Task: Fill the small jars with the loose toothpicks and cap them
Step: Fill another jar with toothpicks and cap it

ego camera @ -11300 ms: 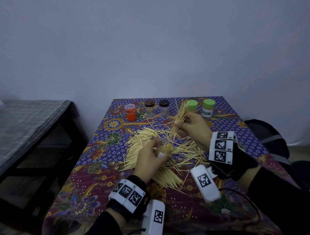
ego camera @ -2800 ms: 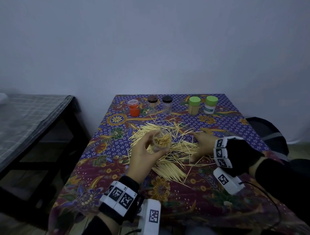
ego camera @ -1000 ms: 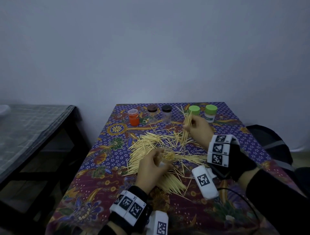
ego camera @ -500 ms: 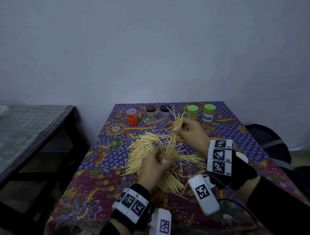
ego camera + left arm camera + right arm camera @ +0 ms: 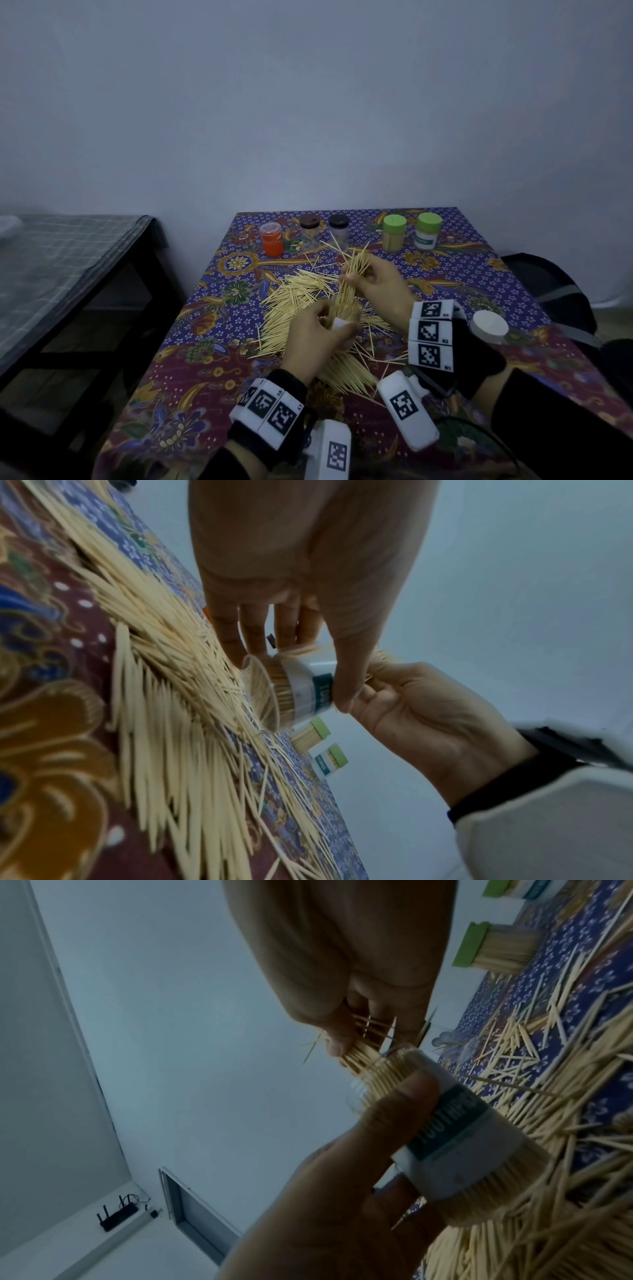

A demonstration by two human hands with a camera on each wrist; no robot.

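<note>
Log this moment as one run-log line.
left hand: holds open jar | right hand: feeds toothpick bundle into jar | white cap: on table | loose toothpicks: remain

Right hand [image 5: 380, 284], 2.8 s ago flat on loose toothpicks [image 5: 294, 298] at 3 o'clock of jar [image 5: 344, 325], since rose with pinched bundle [image 5: 352, 274]. One second ago bundle was held apart toward 1 o'clock; now lower ends sit in jar mouth. Left hand [image 5: 315, 339] brought jar from tilted-toward-camera pose to more upright, nearer counter [image 5: 445, 274].
</note>
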